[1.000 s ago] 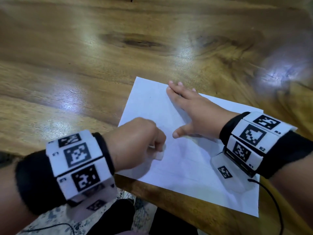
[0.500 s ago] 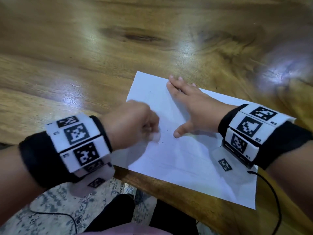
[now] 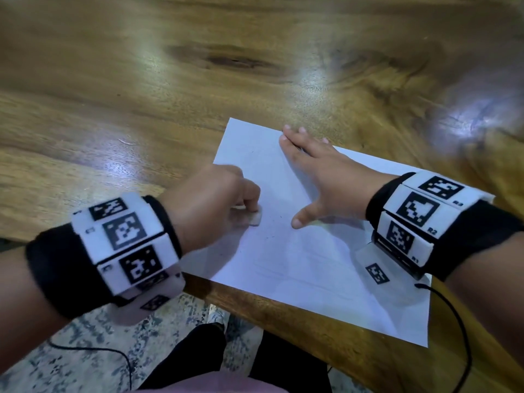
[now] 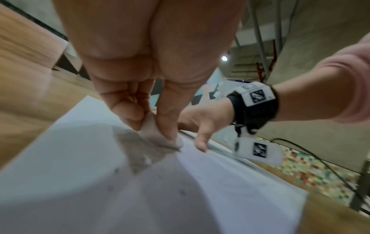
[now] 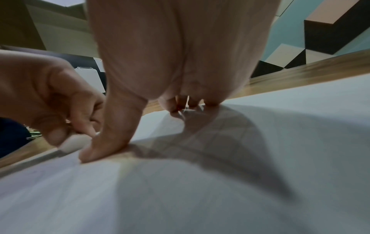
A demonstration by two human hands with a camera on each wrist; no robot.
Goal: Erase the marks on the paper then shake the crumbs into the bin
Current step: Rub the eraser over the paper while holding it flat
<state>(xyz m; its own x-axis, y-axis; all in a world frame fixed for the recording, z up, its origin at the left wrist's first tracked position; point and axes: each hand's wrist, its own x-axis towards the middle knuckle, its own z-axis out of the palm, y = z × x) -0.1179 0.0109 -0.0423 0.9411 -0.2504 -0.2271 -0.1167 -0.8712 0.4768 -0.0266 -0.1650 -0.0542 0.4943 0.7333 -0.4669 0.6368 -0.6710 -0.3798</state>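
A white sheet of paper (image 3: 306, 268) lies at the near edge of the wooden table (image 3: 141, 95), with faint pencil marks near its middle. My left hand (image 3: 215, 202) pinches a small white eraser (image 3: 255, 218) and presses its tip onto the paper; the left wrist view shows the eraser (image 4: 160, 136) between thumb and fingers, with small crumbs on the paper (image 4: 220, 197) near it. My right hand (image 3: 320, 177) lies flat on the sheet, fingers straight and thumb spread, holding it down. In the right wrist view its thumb presses the paper (image 5: 260, 142).
The table's front edge (image 3: 283, 310) runs just under the paper's near side. Below it I see a patterned floor (image 3: 71, 350), my dark-clad legs and a thin black cable (image 3: 459, 321) from the right wristband. No bin shows in any view.
My left hand with the eraser has moved up the sheet, away from the near edge, toward the right hand's thumb. The right hand has stayed flat on the paper.
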